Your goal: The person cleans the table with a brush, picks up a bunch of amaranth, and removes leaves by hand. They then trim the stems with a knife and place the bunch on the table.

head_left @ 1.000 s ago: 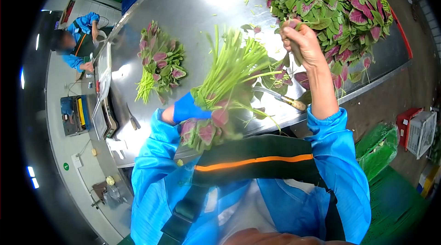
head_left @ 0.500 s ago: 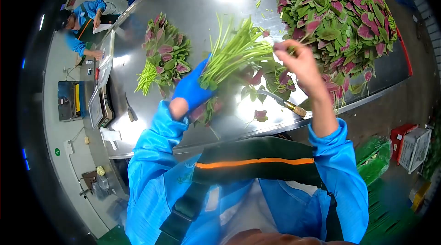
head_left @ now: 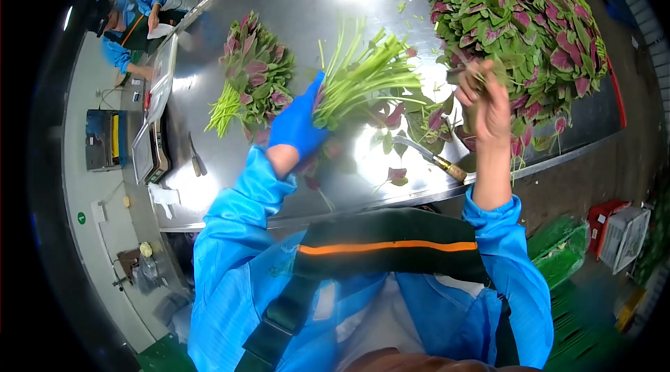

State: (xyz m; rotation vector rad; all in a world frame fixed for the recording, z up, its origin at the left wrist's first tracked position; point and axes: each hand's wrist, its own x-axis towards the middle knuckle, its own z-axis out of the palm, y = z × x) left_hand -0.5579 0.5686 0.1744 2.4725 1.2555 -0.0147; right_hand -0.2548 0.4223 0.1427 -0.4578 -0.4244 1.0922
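Observation:
My left hand point(head_left: 298, 123), in a blue glove, grips a bunch of amaranth point(head_left: 363, 79) around its middle, green stems pointing away and up, red-green leaves hanging toward me. My bare right hand point(head_left: 488, 96) is raised at the near edge of the big heap of amaranth point(head_left: 530, 16) and is closed on a few leafy stalks point(head_left: 474, 72). Between my arms a knife point(head_left: 429, 157) with a wooden handle lies on the steel table point(head_left: 293, 9).
A second sorted bunch point(head_left: 251, 82) lies on the table's left part. A small knife point(head_left: 196, 159) and a scale point(head_left: 150, 152) sit at the left edge. Another person in blue point(head_left: 129, 19) works at far left. Green crates point(head_left: 565, 250) stand at right on the floor.
My left hand lifted the bunch up off my chest and out over the table. My right hand moved right, back to the heap, and took hold of more stalks.

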